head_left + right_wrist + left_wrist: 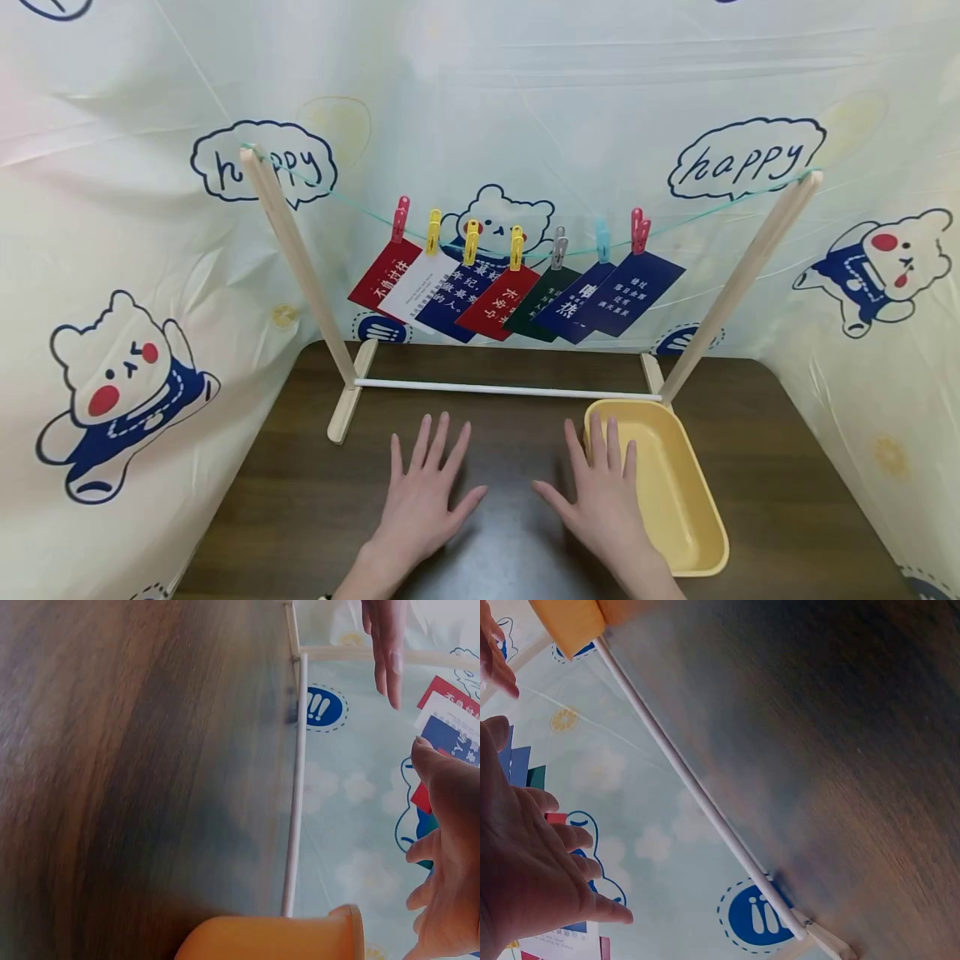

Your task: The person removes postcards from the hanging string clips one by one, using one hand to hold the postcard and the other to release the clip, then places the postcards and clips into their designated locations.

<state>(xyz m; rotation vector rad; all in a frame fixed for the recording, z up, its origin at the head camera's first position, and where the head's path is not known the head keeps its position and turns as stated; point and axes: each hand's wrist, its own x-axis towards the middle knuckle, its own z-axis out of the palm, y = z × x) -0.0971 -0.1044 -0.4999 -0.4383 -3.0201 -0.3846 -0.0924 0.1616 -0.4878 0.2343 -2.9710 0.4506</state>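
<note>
My left hand (422, 500) is spread palm down over the table, fingers pointing forward, holding nothing. To its right my right hand (606, 500) is spread the same way; in the head view it overlaps the left side of a yellow plastic tray (708, 512). Ahead of both hands, several cards hang from a green string (682, 223) by small clothespins. From left to right come a red card (378, 275), a white card (412, 292), a blue card (448, 312), another red card (491, 312), a green card (542, 304) and two overlapping blue cards.
Two slanted wooden posts (300, 267) on feet hold up the string, joined low down by a white rod (495, 389). Beneath stands a dark wooden table (255, 517). A pale curtain (420, 67) printed with cartoon bears surrounds it at the back and sides.
</note>
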